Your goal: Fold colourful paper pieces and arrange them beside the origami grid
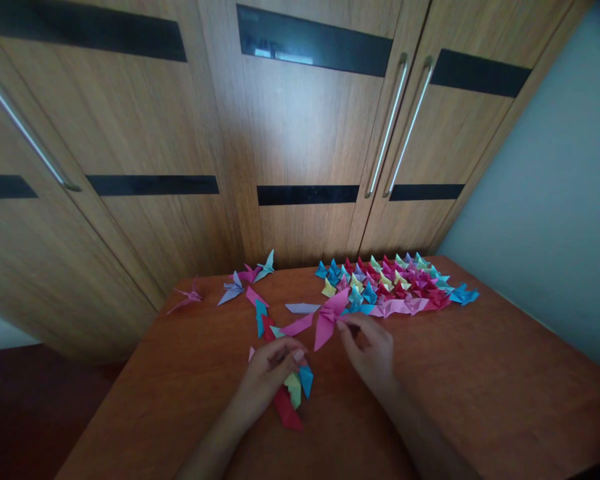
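Note:
My right hand (373, 353) pinches a pink origami crane (329, 319) by one end, its wings spread above the table. Just left of it, my left hand (273, 373) has its thumb and fingertips together. Whether anything is between those fingers I cannot make out. Under and around the left hand lie folded paper pieces: a red piece (287, 410), a pale green piece (293, 389) and a blue piece (306, 380). A pink folded piece (297, 326) and a lavender piece (303, 308) show between the hands and the crane. My left palm hides part of the pile.
Many small folded cranes (385, 280) stand in tight rows at the table's back right. Further left are a lilac crane (231, 288), a light blue crane (266, 267) and a pink crane (187, 297). Wooden cupboard doors (300, 133) rise behind the brown table (455, 387).

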Motion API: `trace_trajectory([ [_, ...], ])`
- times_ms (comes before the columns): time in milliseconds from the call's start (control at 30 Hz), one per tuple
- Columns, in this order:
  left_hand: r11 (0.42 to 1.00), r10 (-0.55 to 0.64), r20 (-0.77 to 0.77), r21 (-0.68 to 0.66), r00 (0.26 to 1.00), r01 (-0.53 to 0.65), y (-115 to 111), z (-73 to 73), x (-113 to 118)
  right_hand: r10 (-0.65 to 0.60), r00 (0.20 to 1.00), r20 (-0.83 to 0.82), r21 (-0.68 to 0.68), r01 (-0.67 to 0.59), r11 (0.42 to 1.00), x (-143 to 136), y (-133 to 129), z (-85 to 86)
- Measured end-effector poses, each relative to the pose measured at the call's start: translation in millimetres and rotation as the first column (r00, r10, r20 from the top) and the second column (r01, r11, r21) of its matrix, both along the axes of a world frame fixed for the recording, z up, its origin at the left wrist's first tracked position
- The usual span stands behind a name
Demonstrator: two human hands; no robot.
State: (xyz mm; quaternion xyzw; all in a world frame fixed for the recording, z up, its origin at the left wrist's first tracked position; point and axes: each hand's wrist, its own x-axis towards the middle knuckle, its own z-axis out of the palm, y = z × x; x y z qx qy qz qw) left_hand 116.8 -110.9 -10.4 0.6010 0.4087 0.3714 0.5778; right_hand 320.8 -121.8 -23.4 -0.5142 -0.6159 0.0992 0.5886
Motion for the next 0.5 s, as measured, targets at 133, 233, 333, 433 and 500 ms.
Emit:
trace_trajectory([
  [133, 1.000, 0.026, 0.000, -0.009, 1.000, -0.026, -1, -0.8, 0, -0.313, 0.949, 0.042, 0.060, 0.310, 0.949, 61, -10, 4.3],
  [233, 0.999, 0.045, 0.006, -0.021, 0.999, -0.045, 0, -1.0, 1, -0.542, 0.838, 0.060, 0.073, 0.538, 0.840, 133, -19, 0.2],
  [333, 0.997, 0.070, 0.012, -0.030, 0.998, -0.069, 1, -1.0, 1, -0.745, 0.657, 0.116, 0.008, 0.750, 0.662, 210, -29, -12.3],
  [433, 0.995, 0.089, 0.000, -0.033, 0.996, -0.089, 4, -2.7, 0, -0.787, 0.552, 0.274, -0.061, 0.827, 0.559, 270, -40, -30.6],
  [500, 0.995, 0.096, -0.014, -0.034, 0.995, -0.096, 5, -4.9, 0, -0.756, 0.547, 0.359, -0.153, 0.834, 0.531, 296, -46, -43.1],
])
